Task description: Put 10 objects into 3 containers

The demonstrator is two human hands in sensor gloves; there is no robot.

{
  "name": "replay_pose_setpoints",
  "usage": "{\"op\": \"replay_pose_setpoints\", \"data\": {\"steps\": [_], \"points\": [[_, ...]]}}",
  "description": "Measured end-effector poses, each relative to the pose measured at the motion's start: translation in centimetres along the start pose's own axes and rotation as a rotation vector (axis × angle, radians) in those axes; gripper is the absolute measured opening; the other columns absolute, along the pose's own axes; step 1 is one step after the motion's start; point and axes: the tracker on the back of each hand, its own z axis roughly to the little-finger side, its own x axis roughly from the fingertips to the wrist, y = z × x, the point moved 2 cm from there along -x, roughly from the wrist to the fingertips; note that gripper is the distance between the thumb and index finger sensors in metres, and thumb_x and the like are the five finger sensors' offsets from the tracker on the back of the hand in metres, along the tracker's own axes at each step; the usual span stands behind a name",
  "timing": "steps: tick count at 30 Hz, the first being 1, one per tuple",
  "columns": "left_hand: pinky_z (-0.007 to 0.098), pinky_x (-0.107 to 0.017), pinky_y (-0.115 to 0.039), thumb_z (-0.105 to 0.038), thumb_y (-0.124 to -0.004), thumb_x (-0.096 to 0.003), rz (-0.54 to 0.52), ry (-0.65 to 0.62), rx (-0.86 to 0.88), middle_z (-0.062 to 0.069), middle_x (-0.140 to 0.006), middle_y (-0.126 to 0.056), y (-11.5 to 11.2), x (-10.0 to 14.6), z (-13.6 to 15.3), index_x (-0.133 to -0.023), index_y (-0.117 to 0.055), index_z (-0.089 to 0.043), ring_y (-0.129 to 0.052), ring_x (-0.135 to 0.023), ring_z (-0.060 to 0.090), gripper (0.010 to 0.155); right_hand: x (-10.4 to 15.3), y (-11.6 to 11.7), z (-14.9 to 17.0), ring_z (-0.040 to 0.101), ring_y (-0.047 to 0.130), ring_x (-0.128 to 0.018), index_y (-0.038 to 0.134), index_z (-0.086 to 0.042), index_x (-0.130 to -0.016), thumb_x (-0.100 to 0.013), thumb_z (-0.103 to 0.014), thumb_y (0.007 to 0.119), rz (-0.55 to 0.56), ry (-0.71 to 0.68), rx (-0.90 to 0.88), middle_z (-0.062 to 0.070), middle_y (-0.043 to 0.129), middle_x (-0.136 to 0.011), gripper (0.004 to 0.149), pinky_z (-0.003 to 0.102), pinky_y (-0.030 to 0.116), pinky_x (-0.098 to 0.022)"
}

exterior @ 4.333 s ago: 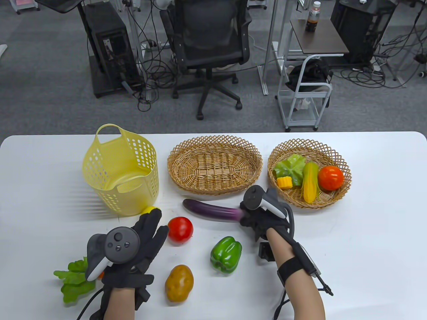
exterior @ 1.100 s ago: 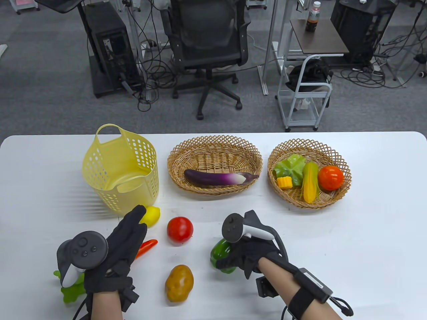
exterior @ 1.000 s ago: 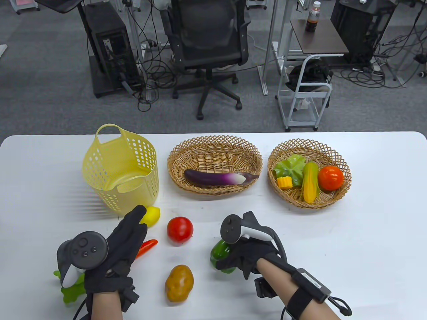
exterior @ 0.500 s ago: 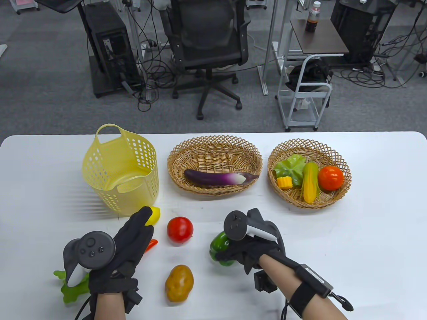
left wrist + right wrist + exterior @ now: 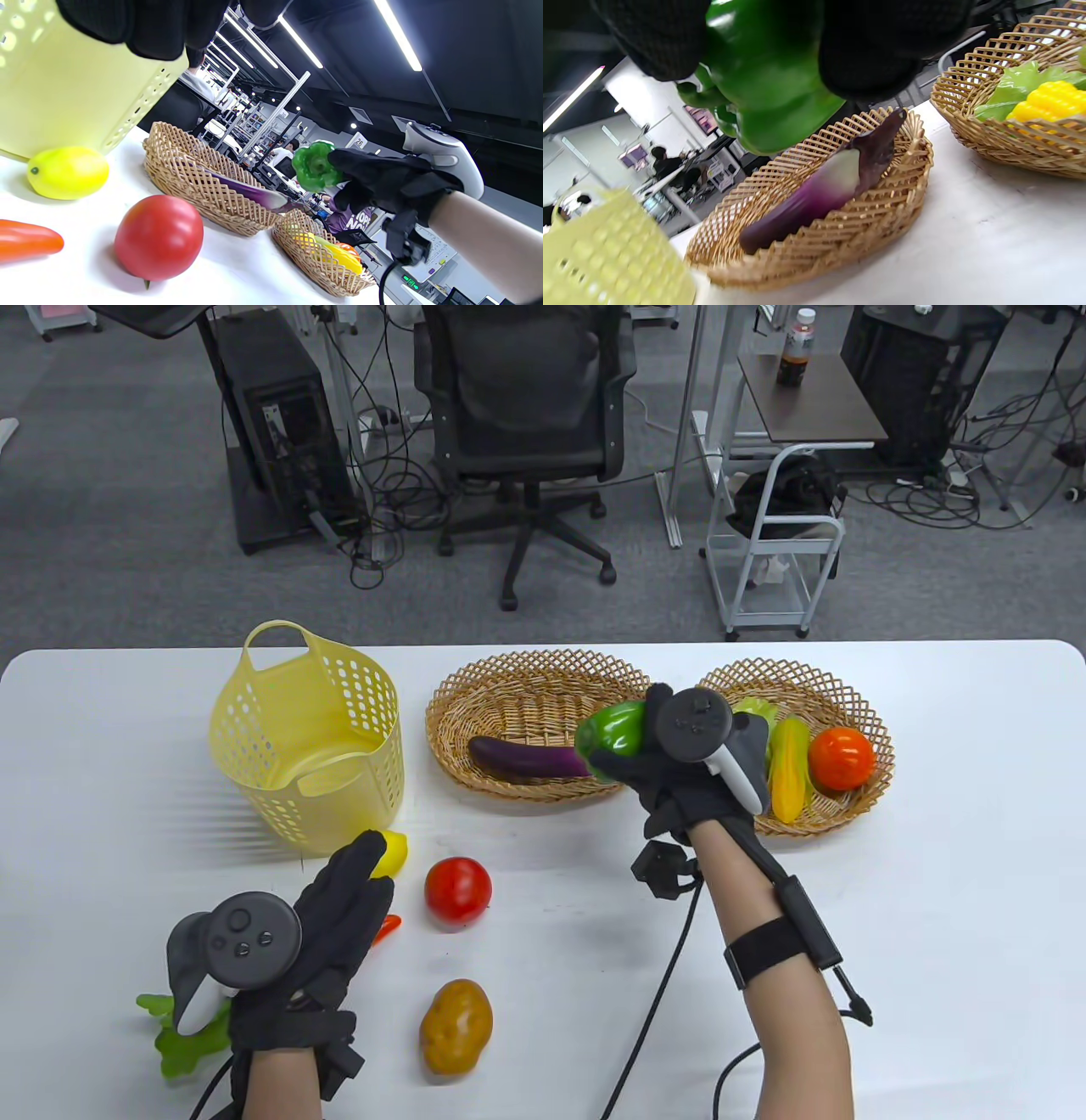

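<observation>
My right hand (image 5: pixel 679 780) grips a green bell pepper (image 5: pixel 612 731) and holds it in the air above the right end of the middle wicker basket (image 5: pixel 509 697), where a purple eggplant (image 5: pixel 526 757) lies. In the right wrist view the pepper (image 5: pixel 763 80) hangs over the eggplant (image 5: pixel 818 190). My left hand (image 5: pixel 339 908) lies flat with fingers stretched, the fingertips over a lemon (image 5: pixel 392 851) and covering most of an orange-red pepper (image 5: pixel 386 929). A yellow plastic basket (image 5: pixel 305 738) stands at the left.
The right wicker basket (image 5: pixel 865 802) holds lettuce, corn pieces and a tomato (image 5: pixel 840 757). On the table lie a red tomato (image 5: pixel 458 891), a potato (image 5: pixel 456 1027) and green lettuce (image 5: pixel 182 1039) under my left wrist.
My right hand lifted the green pepper off the table and carried it up and right, over the middle basket. My left hand shifted slightly forward over the lemon.
</observation>
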Motion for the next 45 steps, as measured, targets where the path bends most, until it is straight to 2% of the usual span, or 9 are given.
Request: {"op": "replay_pose_setpoints", "data": {"steps": [4, 15, 36, 41, 45], "points": [[0.070, -0.066, -0.061, -0.057, -0.040, -0.0693, 0.021, 0.020, -0.013, 0.036, -0.117, -0.051, -0.5, -0.3, 0.2, -0.122, -0.040, -0.008, -0.065, -0.101, 0.060, 0.072, -2.2, 0.2, 0.1, 0.022, 0.089, -0.045, 0.017, -0.010, -0.112, -0.047, -0.059, 0.080, 0.059, 0.075, -0.020, 0.030, 0.043, -0.114, 0.103, 0.028, 0.078, -0.028], [0.070, -0.066, -0.061, -0.057, -0.040, -0.0693, 0.019, 0.042, -0.039, 0.036, -0.117, -0.051, -0.6, -0.6, 0.5, -0.122, -0.041, -0.008, -0.065, -0.100, 0.061, 0.072, -4.8, 2.5, 1.6, 0.027, 0.088, -0.050, 0.016, -0.009, -0.113, -0.050, -0.064, 0.073, -0.004, 0.218, 0.006, 0.031, 0.044, -0.113, 0.101, 0.031, 0.078, -0.033], [0.070, -0.066, -0.062, -0.057, -0.040, -0.0692, 0.048, 0.057, -0.040, 0.036, -0.117, -0.052, -1.0, -0.9, 0.5, -0.121, -0.041, -0.008, -0.065, -0.100, 0.060, 0.072, -5.3, 3.3, 2.2, 0.035, 0.087, -0.061, 0.019, -0.009, -0.115, -0.052, -0.063, 0.070, -0.094, 0.246, 0.043, 0.031, 0.042, -0.115, 0.097, 0.038, 0.079, -0.041], [0.070, -0.066, -0.061, -0.057, -0.040, -0.0692, 0.048, 0.057, -0.037, 0.036, -0.117, -0.052, -1.0, -0.9, 0.6, -0.121, -0.041, -0.008, -0.065, -0.100, 0.060, 0.072, -4.8, 2.8, 2.3, 0.037, 0.087, -0.062, 0.020, -0.009, -0.115, -0.053, -0.063, 0.070, -0.109, 0.233, 0.049, 0.031, 0.041, -0.115, 0.096, 0.039, 0.079, -0.043], [0.070, -0.066, -0.061, -0.057, -0.040, -0.0692, 0.043, 0.056, -0.037, 0.036, -0.117, -0.052, -0.9, -0.8, 0.7, -0.121, -0.041, -0.008, -0.065, -0.100, 0.060, 0.072, -3.5, 1.6, 2.1, 0.041, 0.084, -0.070, 0.021, -0.008, -0.115, -0.053, -0.063, 0.069, -0.134, 0.187, 0.061, 0.030, 0.038, -0.116, 0.095, 0.045, 0.077, -0.048]]}}
